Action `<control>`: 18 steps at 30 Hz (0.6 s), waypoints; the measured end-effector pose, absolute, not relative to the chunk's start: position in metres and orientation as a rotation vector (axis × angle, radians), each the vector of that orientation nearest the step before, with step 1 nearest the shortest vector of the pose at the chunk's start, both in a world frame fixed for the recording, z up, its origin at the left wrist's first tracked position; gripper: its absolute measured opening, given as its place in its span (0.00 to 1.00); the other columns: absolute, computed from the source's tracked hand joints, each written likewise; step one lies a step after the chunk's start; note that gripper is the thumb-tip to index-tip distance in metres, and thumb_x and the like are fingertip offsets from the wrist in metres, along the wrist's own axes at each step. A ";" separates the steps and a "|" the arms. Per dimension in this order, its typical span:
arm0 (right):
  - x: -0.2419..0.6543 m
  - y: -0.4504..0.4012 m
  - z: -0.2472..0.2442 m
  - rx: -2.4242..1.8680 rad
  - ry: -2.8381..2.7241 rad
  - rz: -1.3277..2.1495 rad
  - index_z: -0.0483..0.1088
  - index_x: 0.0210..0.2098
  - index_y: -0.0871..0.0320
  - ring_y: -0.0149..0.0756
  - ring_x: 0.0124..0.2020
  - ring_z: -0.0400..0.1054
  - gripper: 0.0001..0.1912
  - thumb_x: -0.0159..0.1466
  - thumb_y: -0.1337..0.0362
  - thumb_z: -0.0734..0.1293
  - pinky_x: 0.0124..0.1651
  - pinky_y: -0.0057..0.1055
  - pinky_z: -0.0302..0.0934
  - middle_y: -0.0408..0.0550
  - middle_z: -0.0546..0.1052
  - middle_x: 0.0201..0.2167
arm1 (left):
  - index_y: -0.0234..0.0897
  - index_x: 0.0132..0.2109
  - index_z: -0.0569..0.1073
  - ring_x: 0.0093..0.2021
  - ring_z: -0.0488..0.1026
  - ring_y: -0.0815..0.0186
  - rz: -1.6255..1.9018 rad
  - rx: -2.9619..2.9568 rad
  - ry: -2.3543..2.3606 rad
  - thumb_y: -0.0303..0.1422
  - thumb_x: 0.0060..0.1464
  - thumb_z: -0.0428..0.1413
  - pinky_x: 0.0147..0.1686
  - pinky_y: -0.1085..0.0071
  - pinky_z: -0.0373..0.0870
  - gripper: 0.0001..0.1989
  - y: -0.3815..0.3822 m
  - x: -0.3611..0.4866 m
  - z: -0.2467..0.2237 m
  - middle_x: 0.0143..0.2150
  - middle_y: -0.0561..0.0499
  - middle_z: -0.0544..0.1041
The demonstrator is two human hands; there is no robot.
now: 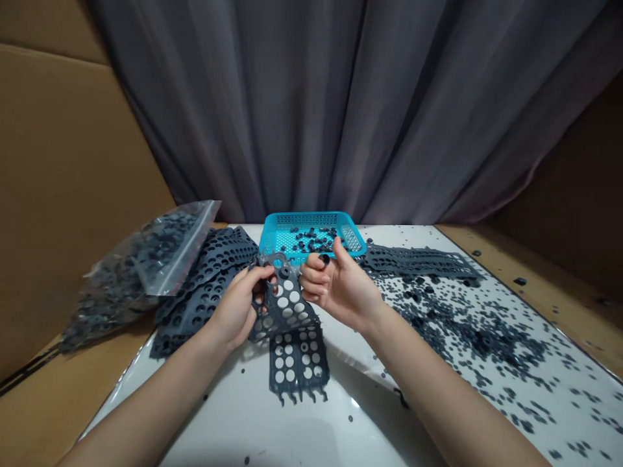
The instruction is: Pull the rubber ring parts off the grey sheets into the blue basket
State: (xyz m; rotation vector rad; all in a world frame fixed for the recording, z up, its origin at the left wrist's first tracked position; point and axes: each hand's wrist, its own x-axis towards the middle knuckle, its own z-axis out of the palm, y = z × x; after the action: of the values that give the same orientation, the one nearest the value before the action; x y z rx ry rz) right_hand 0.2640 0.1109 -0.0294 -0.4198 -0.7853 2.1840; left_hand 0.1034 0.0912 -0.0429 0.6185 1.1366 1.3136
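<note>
My left hand point(239, 303) grips the upper left part of a dark, flexible sheet point(304, 316) full of round holes. The sheet hangs and bends down to the white table, its lower end showing ragged strips. Just right of the sheet's top edge is my right hand point(335, 283), fingers curled and thumb raised, with a small black round piece point(324, 259) at the index finger. Behind both hands, a blue basket point(361, 246) holds many small black pieces.
A clear zip bag point(141, 266) of dark pieces lies left, beside stacked perforated sheets point(209, 272). More flattened sheets point(418, 261) lie right of the basket. Small black bits point(487, 340) are scattered over the right side of the white table point(272, 434). A grey curtain hangs behind.
</note>
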 end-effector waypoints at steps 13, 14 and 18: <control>0.258 0.099 -0.038 -0.891 -2.036 0.921 0.58 0.27 0.58 0.30 0.28 0.55 0.17 0.60 0.50 0.62 0.32 0.29 0.46 0.41 0.62 0.25 | 0.34 0.26 0.70 0.26 0.66 0.73 1.294 0.789 1.021 0.33 0.40 0.61 0.26 0.79 0.64 0.08 0.082 0.107 -0.044 0.24 0.56 0.70; 0.258 0.098 -0.038 -0.914 -2.112 0.814 0.58 0.27 0.58 0.30 0.29 0.56 0.16 0.61 0.52 0.62 0.32 0.29 0.47 0.41 0.63 0.26 | 0.34 0.27 0.71 0.27 0.67 0.73 1.294 0.834 1.004 0.33 0.41 0.61 0.28 0.80 0.64 0.08 0.082 0.106 -0.044 0.25 0.56 0.71; 0.259 0.098 -0.036 -0.883 -2.212 0.789 0.59 0.27 0.59 0.30 0.30 0.58 0.15 0.65 0.55 0.58 0.32 0.27 0.48 0.42 0.67 0.27 | 0.34 0.33 0.74 0.30 0.68 0.71 1.243 0.972 0.947 0.35 0.45 0.61 0.31 0.78 0.65 0.09 0.079 0.104 -0.046 0.28 0.54 0.73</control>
State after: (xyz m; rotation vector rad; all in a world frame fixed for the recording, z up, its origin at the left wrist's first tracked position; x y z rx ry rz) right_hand 0.2593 0.0979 -0.0360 -0.8832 -2.2117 0.7886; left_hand 0.1039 0.0792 -0.0455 0.9718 0.9472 1.2428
